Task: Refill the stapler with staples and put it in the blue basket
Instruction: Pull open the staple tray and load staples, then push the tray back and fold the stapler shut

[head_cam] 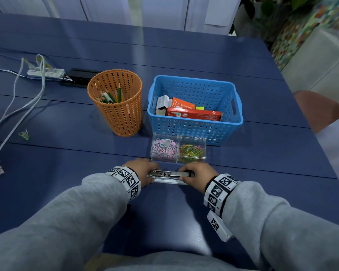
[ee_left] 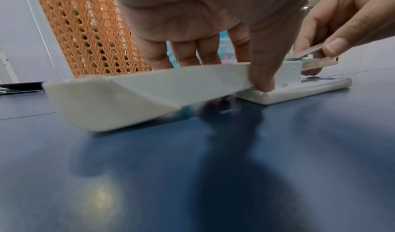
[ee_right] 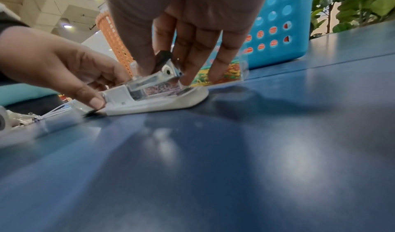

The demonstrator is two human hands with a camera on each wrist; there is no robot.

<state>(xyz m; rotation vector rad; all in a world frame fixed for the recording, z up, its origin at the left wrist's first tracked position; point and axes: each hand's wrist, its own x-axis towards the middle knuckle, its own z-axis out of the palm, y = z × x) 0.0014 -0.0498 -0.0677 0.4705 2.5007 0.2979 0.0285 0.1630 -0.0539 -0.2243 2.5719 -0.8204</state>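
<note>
Head view: both hands, left (head_cam: 143,170) and right (head_cam: 199,176), grip opened stapler (head_cam: 169,176) before basket (head_cam: 196,130) holding boxes (head_cam: 194,113); left of basket, cup (head_cam: 115,112) of pencils (head_cam: 114,96).

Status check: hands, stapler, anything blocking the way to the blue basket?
Left hand holds the flipped-open cover; right hand pinches the metal magazine. Stapler open on the table, not in the blue basket. Clear clip box sits between.

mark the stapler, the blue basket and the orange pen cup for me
stapler (head_cam: 169,174): head view, on the metal staple channel between the two hands.
blue basket (head_cam: 196,130): head view, on its perforated front wall.
orange pen cup (head_cam: 123,118): head view, on its mesh side below the rim.
</note>
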